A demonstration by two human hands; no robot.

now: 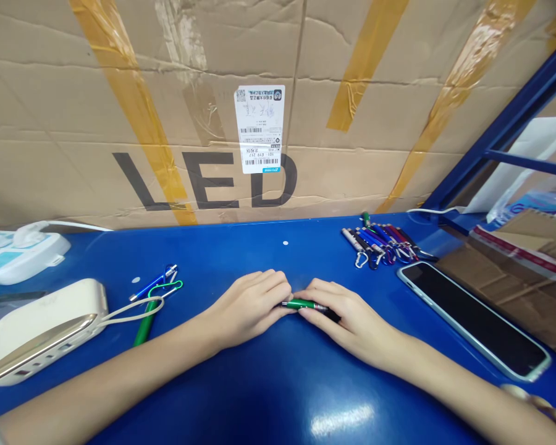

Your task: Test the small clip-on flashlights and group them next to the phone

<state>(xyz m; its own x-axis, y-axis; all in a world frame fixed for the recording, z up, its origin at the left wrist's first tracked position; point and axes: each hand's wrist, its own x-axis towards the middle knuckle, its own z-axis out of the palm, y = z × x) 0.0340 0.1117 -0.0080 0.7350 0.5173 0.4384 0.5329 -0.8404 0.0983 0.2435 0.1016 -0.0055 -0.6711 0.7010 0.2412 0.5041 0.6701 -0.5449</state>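
Left hand and right hand, both palm-down and turned inward, almost meeting.

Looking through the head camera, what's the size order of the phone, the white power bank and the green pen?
Largest: the phone and white power bank, too alike to rank, given nearness to the camera. Smallest: the green pen.

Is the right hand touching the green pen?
Touching: the head view shows the right hand with its fingers closed over the end of the green pen.
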